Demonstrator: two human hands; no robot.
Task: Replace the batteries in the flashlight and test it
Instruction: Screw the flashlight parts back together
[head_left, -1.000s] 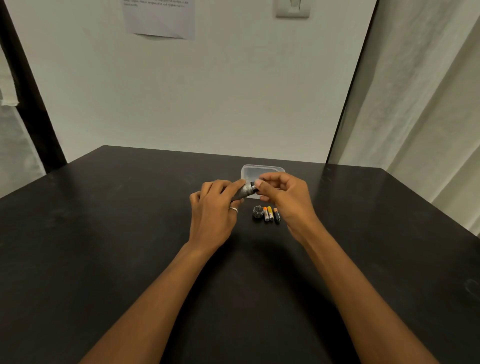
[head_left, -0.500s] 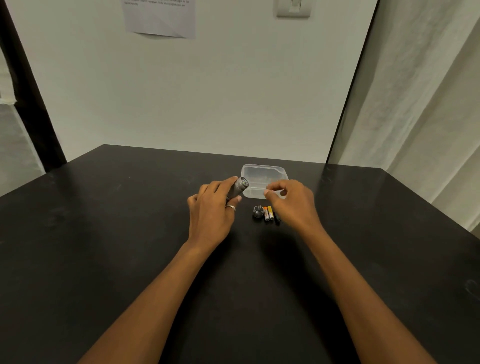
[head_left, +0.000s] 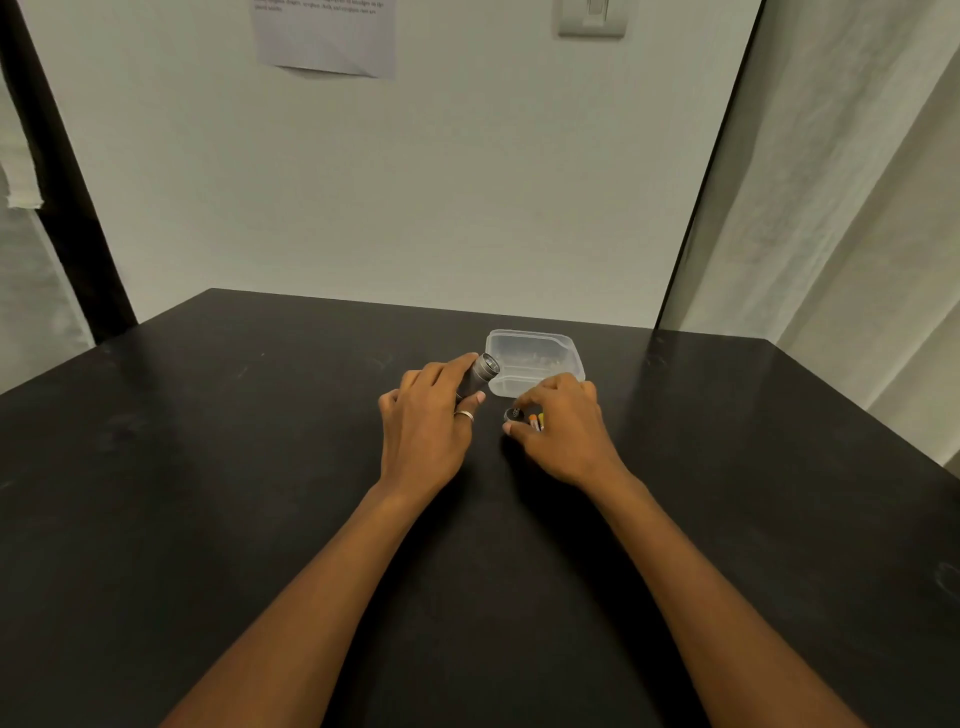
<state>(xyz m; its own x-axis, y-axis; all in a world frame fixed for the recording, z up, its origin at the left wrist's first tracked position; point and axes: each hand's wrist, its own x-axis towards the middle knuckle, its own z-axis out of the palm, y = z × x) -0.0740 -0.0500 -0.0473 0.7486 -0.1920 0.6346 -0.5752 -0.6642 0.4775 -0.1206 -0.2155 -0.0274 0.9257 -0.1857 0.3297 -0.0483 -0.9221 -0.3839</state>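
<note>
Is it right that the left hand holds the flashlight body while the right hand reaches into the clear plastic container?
Not quite. In the head view the left hand does hold the flashlight body, but the right hand is not in the clear plastic container; it is down at the small cap beside the batteries on the table.

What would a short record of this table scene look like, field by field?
surface: black table
left hand: gripping the flashlight body, open end aimed at the container
right hand: fingers closing around the round cap on the table
batteries: lying beside the cap, partly hidden by the right hand
container: clear plastic, behind both hands; contents unclear
</note>
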